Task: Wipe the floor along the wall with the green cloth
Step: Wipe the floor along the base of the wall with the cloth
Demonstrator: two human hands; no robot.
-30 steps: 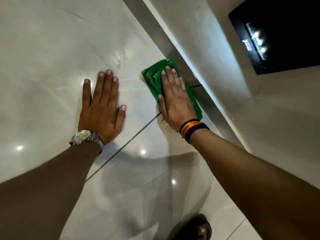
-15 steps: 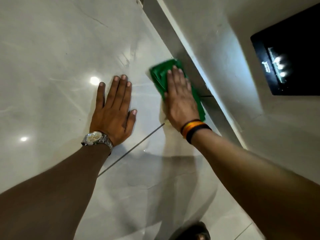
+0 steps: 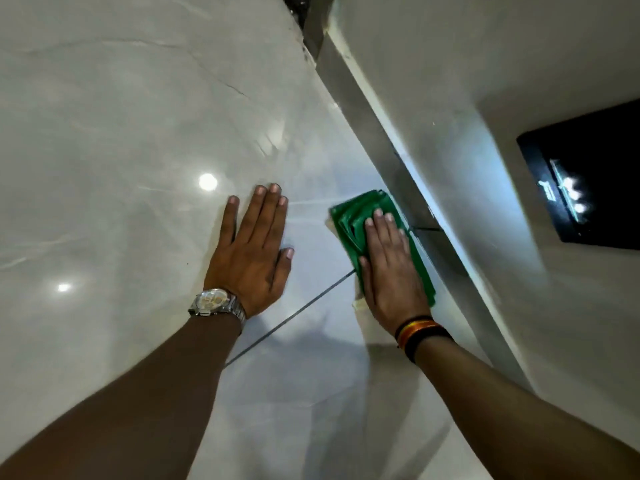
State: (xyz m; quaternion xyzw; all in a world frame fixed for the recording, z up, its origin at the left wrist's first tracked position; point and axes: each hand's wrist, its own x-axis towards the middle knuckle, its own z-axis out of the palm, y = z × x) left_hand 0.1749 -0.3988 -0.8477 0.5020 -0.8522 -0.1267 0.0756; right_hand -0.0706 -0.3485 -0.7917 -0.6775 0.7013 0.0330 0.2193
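One green cloth [image 3: 356, 216], seemingly folded, under the flat right hand [image 3: 389, 268]; left hand [image 3: 251, 254] flat, empty.

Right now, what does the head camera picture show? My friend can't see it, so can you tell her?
A person's right hand presses a folded green cloth flat on a shiny pale tiled floor, right beside the grey strip along the wall. The left hand, with a silver wristwatch, rests flat on the floor beside it.
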